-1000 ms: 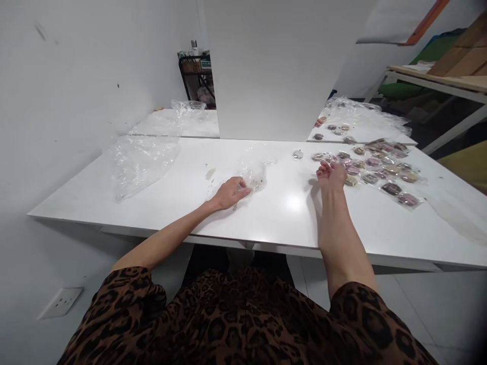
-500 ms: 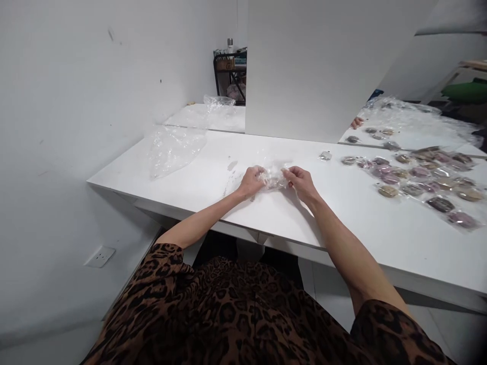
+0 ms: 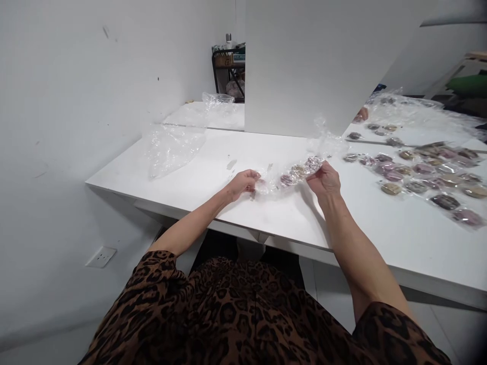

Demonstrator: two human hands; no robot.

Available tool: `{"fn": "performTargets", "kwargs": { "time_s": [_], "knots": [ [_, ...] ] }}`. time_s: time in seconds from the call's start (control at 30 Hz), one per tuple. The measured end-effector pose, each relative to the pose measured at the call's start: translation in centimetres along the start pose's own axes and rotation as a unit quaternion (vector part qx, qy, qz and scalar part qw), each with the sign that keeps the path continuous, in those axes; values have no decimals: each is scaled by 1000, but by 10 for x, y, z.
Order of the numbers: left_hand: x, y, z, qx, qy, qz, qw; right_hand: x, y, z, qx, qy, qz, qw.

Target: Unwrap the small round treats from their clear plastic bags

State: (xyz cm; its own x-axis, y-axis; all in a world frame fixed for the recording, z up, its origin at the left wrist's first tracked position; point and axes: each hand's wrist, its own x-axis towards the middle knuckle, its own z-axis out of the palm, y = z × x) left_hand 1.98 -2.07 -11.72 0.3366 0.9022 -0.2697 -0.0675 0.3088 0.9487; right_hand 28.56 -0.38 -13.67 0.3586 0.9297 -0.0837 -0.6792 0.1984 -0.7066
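Clear plastic wrapping (image 3: 292, 176), long axis left to right, slanting away rightward; both hands (image 3: 242, 184) (image 3: 325, 178) pinching it.

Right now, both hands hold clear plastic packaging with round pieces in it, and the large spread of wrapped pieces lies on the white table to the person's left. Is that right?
Not quite: the head view shows the large spread of wrapped pieces on the white table to the person's right. The left hand and right hand do hold clear plastic packaging with round pieces in it.
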Motion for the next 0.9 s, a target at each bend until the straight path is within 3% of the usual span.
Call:
{"fn": "performTargets", "kwargs": {
  "time_s": [0.1, 0.23, 0.37, 0.4, 0.43, 0.5, 0.6, 0.73, 0.9],
  "knots": [
    [1, 10, -4, 60, -15, 18, 998, 2, 4, 0, -24, -15, 16, 999],
    [25, 16, 10, 160, -18, 103, 982, 1, 10, 2, -38, -44, 30, 998],
    [48, 11, 39, 209, -152, 69, 964, 3, 12, 2, -47, -58, 25, 997],
    [52, 9, 45, 204, -160, 61, 964, 4, 12, 1, -55, -49, 26, 997],
    [55, 6, 51, 192, -142, 64, 969, 4, 12, 1, -69, -37, 30, 996],
    [60, 0, 57, 144, -45, 87, 985, 4, 13, -1, -118, -18, 31, 992],
    [63, -6, 59, 52, 70, 98, 991, -4, 17, 1, -219, -52, -2, 974],
    [60, -4, 57, -31, 76, 83, 993, -18, 26, 9, -315, -138, -19, 939],
    [50, 23, 54, -80, 53, 111, 989, -14, 29, 6, -342, -92, 6, 935]
  ]
}}
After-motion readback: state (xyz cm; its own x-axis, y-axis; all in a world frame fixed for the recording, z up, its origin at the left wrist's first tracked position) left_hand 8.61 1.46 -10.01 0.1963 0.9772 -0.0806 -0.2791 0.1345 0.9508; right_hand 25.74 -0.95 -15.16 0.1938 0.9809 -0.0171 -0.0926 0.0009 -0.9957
